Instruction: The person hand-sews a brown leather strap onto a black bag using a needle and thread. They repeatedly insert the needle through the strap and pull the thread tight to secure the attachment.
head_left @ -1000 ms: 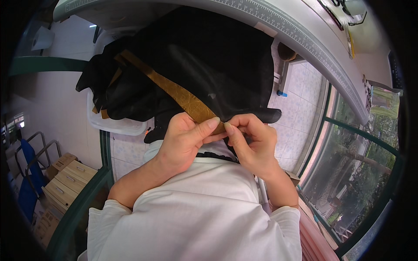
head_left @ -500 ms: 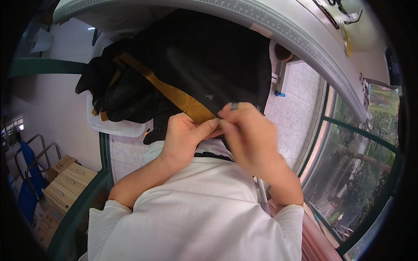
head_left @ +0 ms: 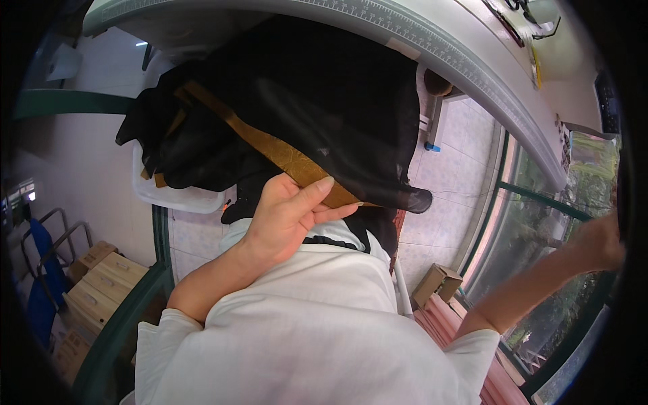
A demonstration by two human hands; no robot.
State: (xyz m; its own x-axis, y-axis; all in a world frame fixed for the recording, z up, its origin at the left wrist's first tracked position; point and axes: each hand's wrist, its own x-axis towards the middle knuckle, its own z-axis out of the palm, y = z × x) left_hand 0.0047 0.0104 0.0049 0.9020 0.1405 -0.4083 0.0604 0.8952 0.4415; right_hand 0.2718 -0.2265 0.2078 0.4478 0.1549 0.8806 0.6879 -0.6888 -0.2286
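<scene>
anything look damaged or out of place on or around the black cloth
A small pale mark on the black cloth, just above the gold strip, stands out against the dark surface; it's too small to tell whether it's lint or damage. Nothing else clearly looks wrong.

– Where's the light from?
– Daylight shows in the window (head_left: pixel 523 233) at right; the shirt (head_left: pixel 290 337) looks bright, the black cloth (head_left: pixel 337 81) dark with a faint sheen.
– Anything blurred?
– The right hand (head_left: pixel 597 244). The ruler (head_left: pixel 413 28) bends, and the picture's rim fades to black.
</scene>
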